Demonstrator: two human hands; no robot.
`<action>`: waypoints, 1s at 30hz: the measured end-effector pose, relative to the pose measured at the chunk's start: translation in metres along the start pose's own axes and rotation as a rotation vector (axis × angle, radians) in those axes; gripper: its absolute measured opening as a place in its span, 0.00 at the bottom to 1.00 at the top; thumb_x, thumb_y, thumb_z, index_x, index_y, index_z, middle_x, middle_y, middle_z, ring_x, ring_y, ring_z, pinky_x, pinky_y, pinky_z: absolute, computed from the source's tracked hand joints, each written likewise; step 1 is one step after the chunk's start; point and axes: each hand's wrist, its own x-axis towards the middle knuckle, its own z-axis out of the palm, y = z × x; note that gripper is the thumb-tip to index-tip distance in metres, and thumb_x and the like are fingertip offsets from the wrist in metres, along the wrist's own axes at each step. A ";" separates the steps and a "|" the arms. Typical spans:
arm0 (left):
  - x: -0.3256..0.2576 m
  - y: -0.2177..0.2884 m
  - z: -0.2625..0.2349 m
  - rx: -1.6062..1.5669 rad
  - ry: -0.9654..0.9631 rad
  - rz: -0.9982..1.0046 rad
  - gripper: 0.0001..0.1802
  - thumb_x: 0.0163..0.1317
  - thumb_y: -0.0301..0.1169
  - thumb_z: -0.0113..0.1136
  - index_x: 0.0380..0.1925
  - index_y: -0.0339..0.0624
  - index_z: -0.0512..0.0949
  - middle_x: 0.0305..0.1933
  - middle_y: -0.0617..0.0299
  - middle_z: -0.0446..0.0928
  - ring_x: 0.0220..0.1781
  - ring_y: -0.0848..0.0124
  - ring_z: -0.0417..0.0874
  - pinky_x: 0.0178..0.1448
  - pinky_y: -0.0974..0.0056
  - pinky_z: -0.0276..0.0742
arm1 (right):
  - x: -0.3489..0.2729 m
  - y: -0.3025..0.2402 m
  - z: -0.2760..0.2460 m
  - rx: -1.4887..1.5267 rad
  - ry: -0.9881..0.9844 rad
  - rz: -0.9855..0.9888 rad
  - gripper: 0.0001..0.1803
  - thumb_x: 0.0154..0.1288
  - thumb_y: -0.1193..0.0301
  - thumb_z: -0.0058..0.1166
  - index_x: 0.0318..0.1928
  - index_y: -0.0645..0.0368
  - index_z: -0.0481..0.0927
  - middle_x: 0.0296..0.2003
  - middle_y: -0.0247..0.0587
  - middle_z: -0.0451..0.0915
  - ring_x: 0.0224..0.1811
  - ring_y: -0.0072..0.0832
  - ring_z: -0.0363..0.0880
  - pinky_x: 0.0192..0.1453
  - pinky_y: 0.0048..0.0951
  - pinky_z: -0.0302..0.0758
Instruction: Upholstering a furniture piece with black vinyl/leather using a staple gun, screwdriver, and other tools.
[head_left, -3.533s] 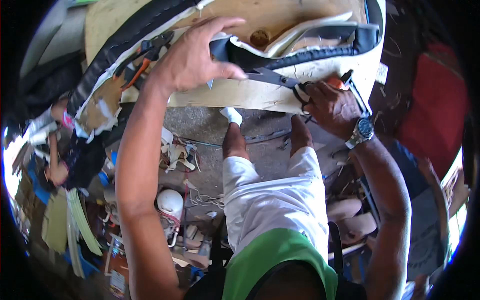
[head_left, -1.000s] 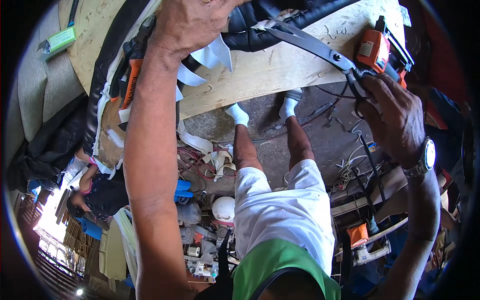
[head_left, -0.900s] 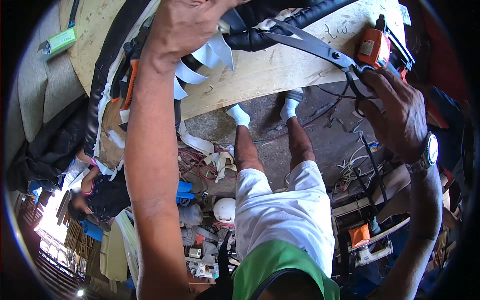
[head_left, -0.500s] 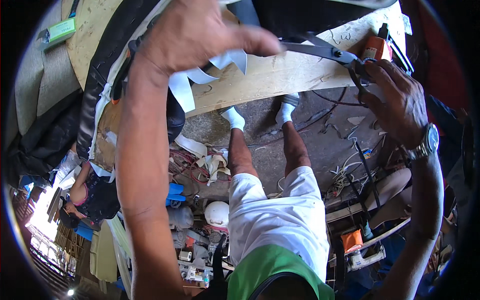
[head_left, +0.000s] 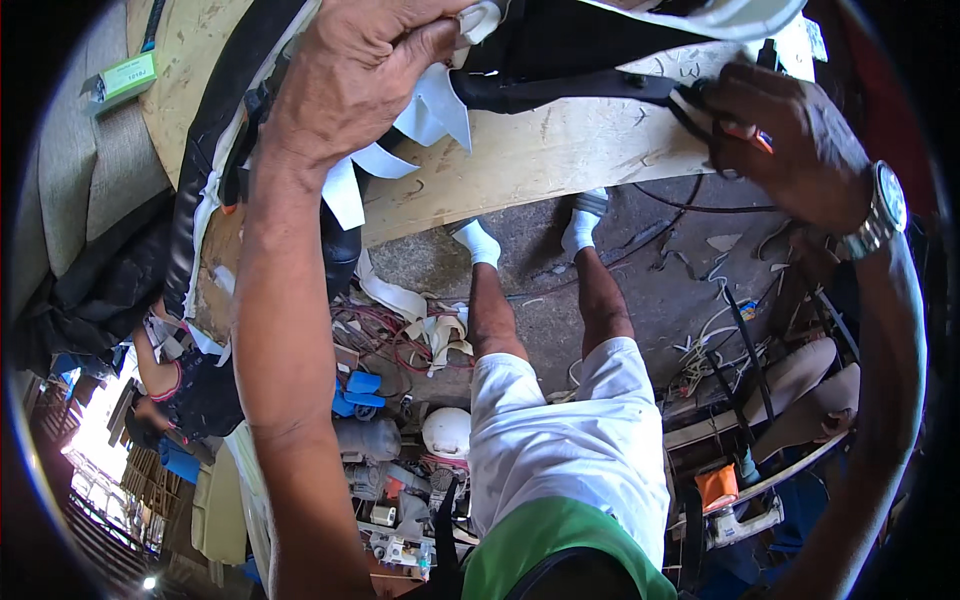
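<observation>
My left hand [head_left: 350,90] is closed, its thumb pressed to the fingers on a bit of white fabric [head_left: 480,22] at the edge of a black upholstered piece [head_left: 590,42]. White cut flaps [head_left: 432,108] hang below that hand. My right hand [head_left: 795,140], a metal watch on its wrist, is wrapped round the handles of dark scissors [head_left: 650,87]. Their blades point left along the black material's lower edge; the tips are hard to tell from it. The piece lies on a pale wooden board [head_left: 590,145].
A green-and-white box [head_left: 125,78] sits at the far left. An orange object shows partly behind my right hand. Cords and scraps [head_left: 430,330] litter the floor around my feet. Another person [head_left: 195,385] is at the lower left, beyond my left forearm.
My left hand has gone from outstretched to closed on the white fabric. My right hand with the scissors has moved slightly up, and more black material shows along the blades.
</observation>
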 end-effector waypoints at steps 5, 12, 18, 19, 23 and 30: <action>-0.015 -0.037 -0.001 0.003 0.073 0.039 0.16 0.73 0.27 0.62 0.58 0.50 0.85 0.35 0.68 0.84 0.35 0.80 0.79 0.45 0.75 0.76 | -0.006 -0.012 0.017 -0.298 0.215 -0.066 0.23 0.59 0.67 0.74 0.53 0.57 0.82 0.46 0.46 0.86 0.43 0.44 0.89 0.48 0.39 0.87; -0.011 -0.038 -0.006 0.042 0.111 0.287 0.15 0.69 0.22 0.64 0.53 0.45 0.87 0.35 0.67 0.80 0.37 0.79 0.77 0.42 0.72 0.71 | -0.002 -0.028 0.019 -0.225 0.079 0.116 0.24 0.60 0.64 0.74 0.55 0.56 0.81 0.55 0.49 0.85 0.56 0.44 0.87 0.57 0.43 0.86; -0.018 -0.051 -0.012 0.013 0.143 0.314 0.16 0.67 0.19 0.64 0.52 0.44 0.87 0.39 0.67 0.77 0.42 0.77 0.76 0.46 0.72 0.71 | 0.033 -0.028 0.016 -0.213 0.059 0.056 0.26 0.59 0.65 0.74 0.56 0.57 0.82 0.50 0.45 0.86 0.45 0.40 0.89 0.47 0.39 0.85; -0.017 -0.054 -0.012 -0.009 0.123 0.317 0.15 0.68 0.20 0.64 0.53 0.42 0.86 0.40 0.67 0.78 0.43 0.76 0.77 0.48 0.71 0.73 | 0.034 -0.026 0.015 -0.238 0.080 0.019 0.25 0.59 0.65 0.74 0.56 0.57 0.82 0.50 0.45 0.86 0.45 0.39 0.89 0.46 0.38 0.85; -0.012 -0.023 -0.005 -0.379 0.111 -0.008 0.16 0.65 0.12 0.55 0.48 0.34 0.85 0.46 0.55 0.82 0.45 0.67 0.83 0.49 0.68 0.78 | 0.037 -0.033 0.022 -0.276 0.067 0.024 0.24 0.60 0.66 0.73 0.55 0.57 0.82 0.48 0.45 0.87 0.45 0.39 0.89 0.45 0.36 0.86; -0.008 -0.018 -0.012 -0.057 0.104 0.272 0.17 0.66 0.10 0.53 0.49 0.33 0.85 0.53 0.50 0.83 0.51 0.63 0.85 0.52 0.65 0.80 | 0.030 -0.054 0.025 -0.154 0.100 0.032 0.23 0.50 0.73 0.77 0.47 0.64 0.82 0.44 0.54 0.87 0.45 0.43 0.90 0.44 0.40 0.87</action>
